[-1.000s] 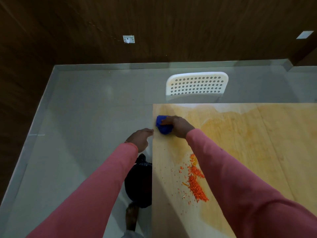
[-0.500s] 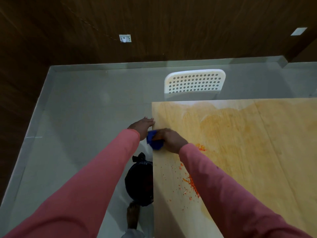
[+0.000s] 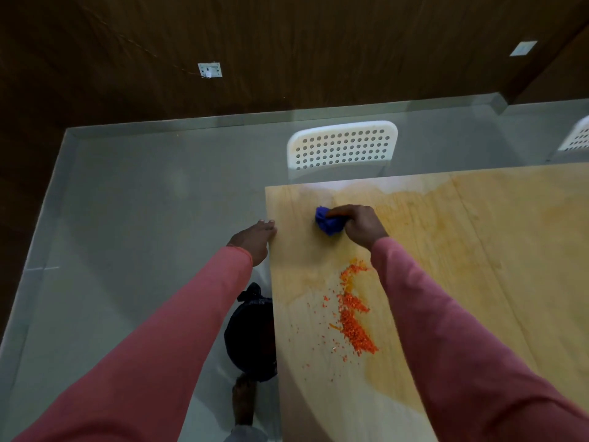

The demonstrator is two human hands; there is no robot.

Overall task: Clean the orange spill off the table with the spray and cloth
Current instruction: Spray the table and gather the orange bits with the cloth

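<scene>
Head view: wood worktop (image 3: 478, 250), stained orange. Right hand (image 3: 361, 225) grips blue cloth (image 3: 328, 222), now back inboard at 12 o'clock from the left edge it reached 0.5 s ago. Left hand (image 3: 255, 239), fingers flat together, rests on that edge. Orange spill (image 3: 353, 317) at 6 o'clock of cloth. Bare worktop between them.

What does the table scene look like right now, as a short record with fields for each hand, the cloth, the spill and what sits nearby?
right hand: the right hand grips the crumpled blue cloth against the light wooden table
left hand: the left hand rests with straight fingers at the table's left edge
spill: orange crumbs lie nearer the person than the cloth, with a faint orange smear across the top
nearby: white perforated chair beyond the far edge; black bag on the floor
spray: not visible
</scene>
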